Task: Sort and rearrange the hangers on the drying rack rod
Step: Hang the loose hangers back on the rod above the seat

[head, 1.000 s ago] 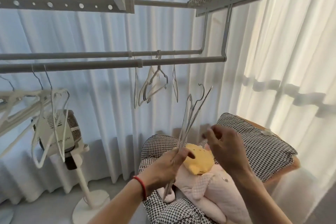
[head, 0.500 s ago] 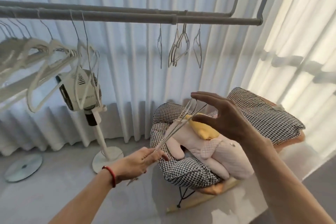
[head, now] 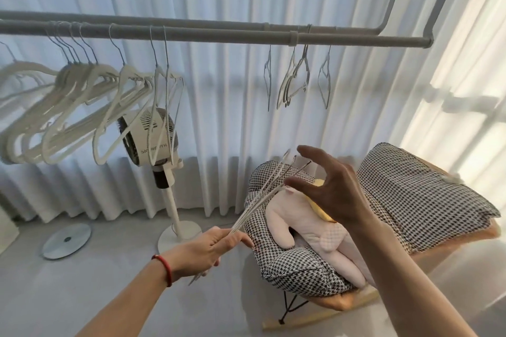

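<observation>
My left hand grips a thin bundle of wire hangers by one end; they slant up to the right, seen edge-on. My right hand hovers at their upper ends with fingers spread and thumb extended, holding nothing. Above runs the grey drying rack rod. Several white hangers crowd its left part. Further right on the rod hang several small thin hangers.
A white standing fan stands behind the left hangers. A houndstooth rocking chair with a pink plush toy fills the lower right. A round disc lies on the grey floor. White curtains hang behind.
The view has tilted down, so the rod sits higher in frame. My left hand lowered the hanger bundle and my right hand opened beside its upper ends.
</observation>
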A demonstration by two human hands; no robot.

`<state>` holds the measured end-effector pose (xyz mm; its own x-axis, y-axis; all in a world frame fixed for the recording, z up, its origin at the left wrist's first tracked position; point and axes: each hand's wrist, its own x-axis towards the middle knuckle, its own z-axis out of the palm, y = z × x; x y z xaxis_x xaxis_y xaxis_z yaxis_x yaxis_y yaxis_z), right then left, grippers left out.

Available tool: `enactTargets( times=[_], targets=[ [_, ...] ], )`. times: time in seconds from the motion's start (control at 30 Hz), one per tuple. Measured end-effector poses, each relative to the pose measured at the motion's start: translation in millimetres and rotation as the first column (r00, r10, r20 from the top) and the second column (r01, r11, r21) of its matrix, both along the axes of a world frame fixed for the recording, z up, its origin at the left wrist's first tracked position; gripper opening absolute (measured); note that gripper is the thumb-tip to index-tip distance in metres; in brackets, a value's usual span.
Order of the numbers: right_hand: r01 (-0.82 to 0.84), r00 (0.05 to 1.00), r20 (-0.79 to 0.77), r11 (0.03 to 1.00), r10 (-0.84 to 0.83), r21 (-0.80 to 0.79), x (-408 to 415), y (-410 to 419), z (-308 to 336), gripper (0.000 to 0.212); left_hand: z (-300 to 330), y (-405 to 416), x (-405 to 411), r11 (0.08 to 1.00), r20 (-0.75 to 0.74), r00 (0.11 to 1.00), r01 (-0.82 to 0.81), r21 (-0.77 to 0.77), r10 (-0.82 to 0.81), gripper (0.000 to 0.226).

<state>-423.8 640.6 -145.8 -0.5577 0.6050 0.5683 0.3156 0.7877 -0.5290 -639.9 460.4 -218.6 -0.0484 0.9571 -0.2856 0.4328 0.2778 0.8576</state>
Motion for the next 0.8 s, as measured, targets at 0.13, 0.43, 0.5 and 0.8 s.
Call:
enactTargets(
  times=[0.13, 0.43, 0.5, 0.8],
  targets=[
    [0.022, 0.999, -0.034, 1.000, -0.022, -0.009, -7.9, -1.4, -6.3, 0.059, -0.6, 0.1, -2.3, 0.999, -0.006, 1.000, -0.028, -0.022, 0.028, 0.039],
    [-0.043, 0.999, -0.032, 0.998, 0.042, -0.045, -13.2, 8.1, -12.2, 0.066, -1.6, 0.8, -6.2, 0.998, -0.025, 0.999, -0.033, -0.051, 0.032, 0.039],
    [-0.067, 0.997, -0.045, 0.995, 0.064, -0.076, -12.9, 10.4, -14.2, 0.077, -1.1, 1.5, -7.1, 0.998, -0.017, 0.999, -0.037, -0.059, 0.036, 0.040],
    [-0.155, 0.986, -0.081, 0.979, 0.145, -0.134, -44.0, 17.6, -20.4, 0.073, 25.4, -6.1, -14.1, 0.986, 0.051, 0.989, -0.133, -0.100, 0.139, 0.046]
  ],
)
